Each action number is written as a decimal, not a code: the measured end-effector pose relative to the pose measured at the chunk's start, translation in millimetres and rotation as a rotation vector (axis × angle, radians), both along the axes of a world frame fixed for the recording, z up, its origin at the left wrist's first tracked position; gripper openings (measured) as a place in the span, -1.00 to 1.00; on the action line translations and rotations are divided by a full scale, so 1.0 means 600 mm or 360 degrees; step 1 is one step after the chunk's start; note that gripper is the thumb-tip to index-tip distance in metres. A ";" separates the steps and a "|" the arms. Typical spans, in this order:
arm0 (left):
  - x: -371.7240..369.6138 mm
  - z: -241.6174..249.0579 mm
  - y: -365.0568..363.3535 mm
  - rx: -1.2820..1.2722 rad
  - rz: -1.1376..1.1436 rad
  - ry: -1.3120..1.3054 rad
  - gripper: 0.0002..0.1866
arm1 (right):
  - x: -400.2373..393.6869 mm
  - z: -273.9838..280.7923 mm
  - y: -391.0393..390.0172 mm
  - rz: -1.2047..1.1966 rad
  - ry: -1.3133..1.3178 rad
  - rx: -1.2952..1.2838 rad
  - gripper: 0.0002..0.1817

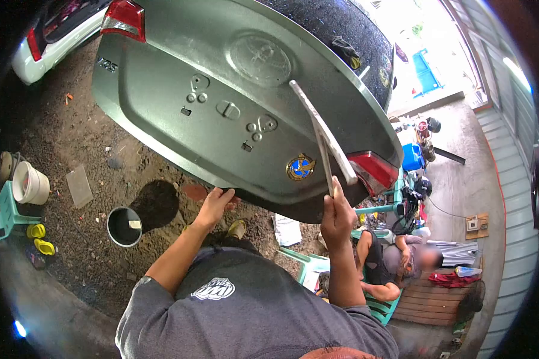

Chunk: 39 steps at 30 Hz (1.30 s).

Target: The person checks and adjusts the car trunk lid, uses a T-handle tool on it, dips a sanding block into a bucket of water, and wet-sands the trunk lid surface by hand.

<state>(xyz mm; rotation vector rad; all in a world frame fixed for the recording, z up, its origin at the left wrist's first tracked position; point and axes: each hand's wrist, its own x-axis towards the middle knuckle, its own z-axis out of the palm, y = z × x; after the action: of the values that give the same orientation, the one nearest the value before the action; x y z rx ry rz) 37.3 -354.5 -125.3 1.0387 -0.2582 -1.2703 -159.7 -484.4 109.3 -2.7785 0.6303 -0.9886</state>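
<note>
Grey shirt fabric [245, 311] filled the bottom of the view, both arms reaching up from it. Right hand [336, 216] was closed around the lower end of a long pale trim strip [323, 133] that lay slanted across the green trunk lid [161, 90], beside the tail lamp [374, 167]. Left hand [214, 204] pressed open-fingered against the lid's lower edge. That strip looked light, thin and likely to flex, best gripped near an end while the other end was supported.
</note>
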 end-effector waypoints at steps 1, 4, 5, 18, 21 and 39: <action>-0.001 -0.001 0.000 0.0009 0.0002 0.0018 -0.66 | 0.000 -0.001 -0.002 0.0003 0.0001 -0.0003 -0.62; 0.000 -0.001 -0.002 0.0017 0.0005 0.0004 -0.66 | -0.002 0.000 0.001 -0.0054 0.0047 0.0089 -0.63; 0.000 -0.001 0.001 0.0024 0.0005 -0.0008 -0.66 | -0.004 -0.003 0.002 -0.0024 0.0020 0.0046 -0.63; -0.001 -0.008 -0.005 0.0063 0.0006 0.0005 -0.67 | -0.004 0.000 -0.003 -0.0073 -0.0012 0.0073 -0.61; -0.002 -0.009 -0.004 0.0062 0.0017 0.0018 -0.67 | -0.003 0.011 0.003 -0.0083 -0.0108 0.0000 -0.61; 0.002 0.009 -0.001 0.0049 0.0011 0.0049 -0.72 | 0.008 0.015 0.005 -0.0127 -0.0051 0.0077 -0.63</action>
<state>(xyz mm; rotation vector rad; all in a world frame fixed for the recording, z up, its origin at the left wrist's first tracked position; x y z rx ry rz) 38.2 -355.2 -120.1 1.0443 -0.2122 -1.2867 -154.8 -481.5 118.2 -2.7093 0.7556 -1.0162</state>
